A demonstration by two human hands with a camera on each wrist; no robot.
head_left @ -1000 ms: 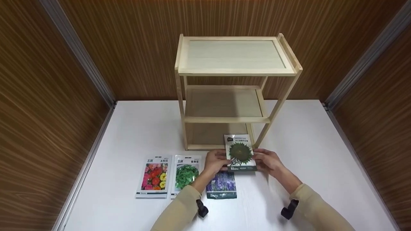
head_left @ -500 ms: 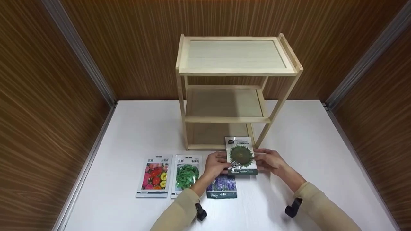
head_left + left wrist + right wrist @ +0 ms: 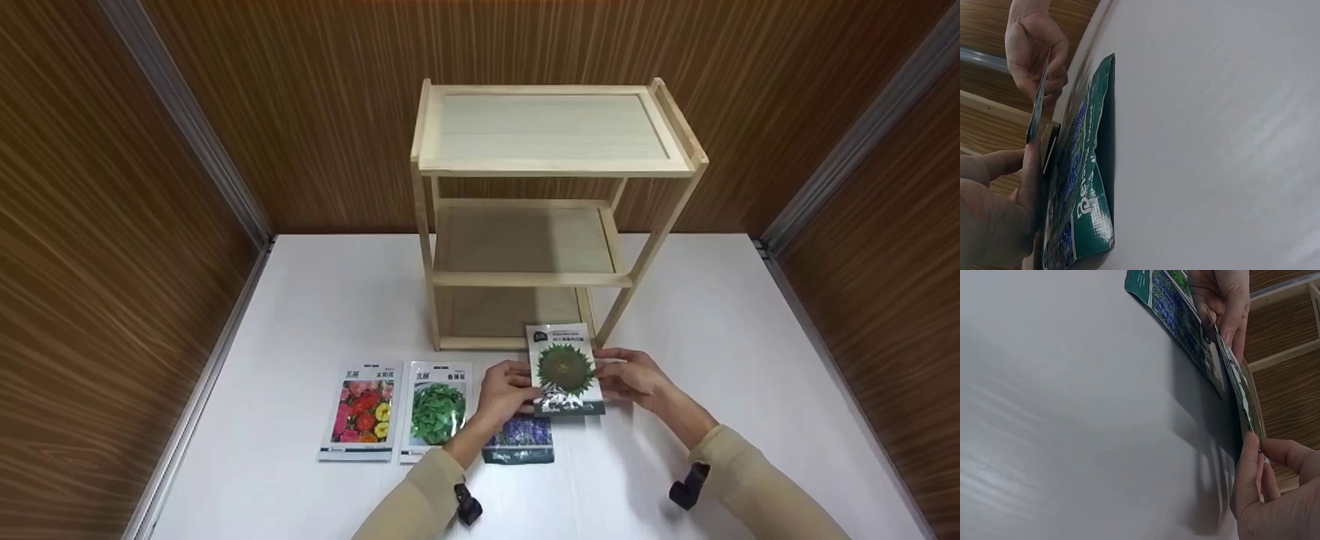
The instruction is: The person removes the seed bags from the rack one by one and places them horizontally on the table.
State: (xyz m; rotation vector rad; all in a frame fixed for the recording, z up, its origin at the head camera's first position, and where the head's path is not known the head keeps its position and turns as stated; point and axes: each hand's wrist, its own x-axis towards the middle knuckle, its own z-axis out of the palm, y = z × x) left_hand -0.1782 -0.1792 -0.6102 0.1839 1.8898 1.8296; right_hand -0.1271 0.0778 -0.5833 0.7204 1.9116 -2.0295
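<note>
Both hands hold a seed packet with a green sunflower-like head (image 3: 565, 369) above the table, in front of the shelf. My left hand (image 3: 504, 394) pinches its left edge, thumb on the printed face. On the opposite edge, my right hand (image 3: 636, 381) pinches it between thumb and fingers, as the right wrist view also shows. Partly covered by the held packet and left hand, a purple-flower seed packet (image 3: 519, 442) lies on the table. Left of it lie a green-leaf seed packet (image 3: 437, 412) and a seed packet with red and yellow flowers (image 3: 363, 411).
A three-tier wooden shelf (image 3: 531, 280) stands at the back middle of the white table (image 3: 300, 300). Wood-grain panels (image 3: 337, 112) rise behind and on both sides, with metal strips at the corners.
The sunflower-like packet has come slightly down and toward the person, covering more of the purple-flower packet. Both hands keep their hold. The other packets and the shelf stay put.
</note>
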